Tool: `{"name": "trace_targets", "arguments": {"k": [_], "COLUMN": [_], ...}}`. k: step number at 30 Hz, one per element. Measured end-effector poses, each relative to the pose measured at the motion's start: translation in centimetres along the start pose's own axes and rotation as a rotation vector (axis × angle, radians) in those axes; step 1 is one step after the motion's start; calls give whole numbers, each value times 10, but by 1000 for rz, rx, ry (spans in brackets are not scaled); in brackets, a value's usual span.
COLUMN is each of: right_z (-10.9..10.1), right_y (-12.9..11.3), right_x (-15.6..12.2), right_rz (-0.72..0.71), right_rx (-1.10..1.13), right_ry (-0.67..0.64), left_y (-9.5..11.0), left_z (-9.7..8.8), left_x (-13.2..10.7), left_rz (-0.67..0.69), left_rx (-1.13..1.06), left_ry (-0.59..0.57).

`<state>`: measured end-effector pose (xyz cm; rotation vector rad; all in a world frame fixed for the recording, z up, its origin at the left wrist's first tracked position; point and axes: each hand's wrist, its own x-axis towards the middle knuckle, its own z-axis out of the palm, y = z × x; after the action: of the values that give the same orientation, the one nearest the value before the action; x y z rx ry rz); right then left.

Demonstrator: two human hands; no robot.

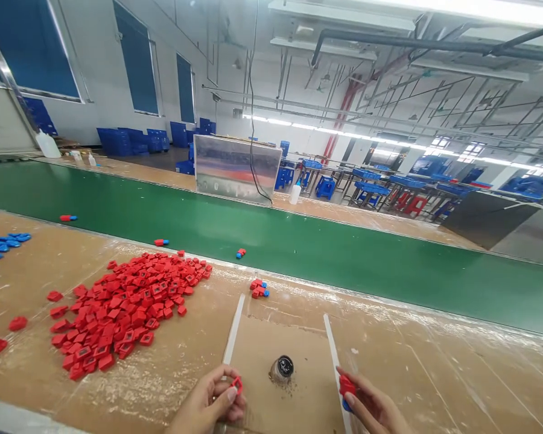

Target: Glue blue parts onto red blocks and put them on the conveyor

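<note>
Bright factory hall, with a green belt point(344, 247) running beyond a brown worktop point(199, 346) that carries a heap of red pieces point(131, 307). Low in view, the left hand point(215, 398) has its grip closed, thumb and fingers pinching one small red part point(238, 384), a hollow apparently showing. The right hand point(375, 407) is likewise closed, on a red-and-blue part point(346, 384), blue side lower. Between them, touched by neither, stands a small dark pot point(283, 367). Good handling seems to call for a light pinch on the side walls, hollows kept uncovered, and knuckles kept clear of the pot's rim, lest it tip.
</note>
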<state>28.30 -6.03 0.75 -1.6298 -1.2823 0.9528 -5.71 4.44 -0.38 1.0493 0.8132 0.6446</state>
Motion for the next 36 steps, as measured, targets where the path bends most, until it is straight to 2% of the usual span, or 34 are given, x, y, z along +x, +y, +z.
{"name": "trace_targets", "arguments": {"k": [3, 7, 12, 19, 25, 36], "right_z": [13, 26, 35, 55, 60, 66], "right_y": [-14, -33, -49, -63, -71, -73], "right_x": [3, 9, 14, 21, 24, 23], "right_rz": [-99, -218, -328, -478, -499, -515], "right_rx": [-88, -215, -415, -508, -557, -652], "right_ry": [25, 62, 50, 24, -33, -50], "left_y": [-9, -13, -11, -10, -11, -15], "left_z": [21, 47, 65, 64, 63, 60], "left_x": [3, 8, 13, 14, 12, 10], "left_rz": [-2, -6, 7, 40, 71, 70], "left_rx": [60, 34, 72, 146, 177, 163], "left_ry": [-29, -61, -69, -71, -68, -79]}}
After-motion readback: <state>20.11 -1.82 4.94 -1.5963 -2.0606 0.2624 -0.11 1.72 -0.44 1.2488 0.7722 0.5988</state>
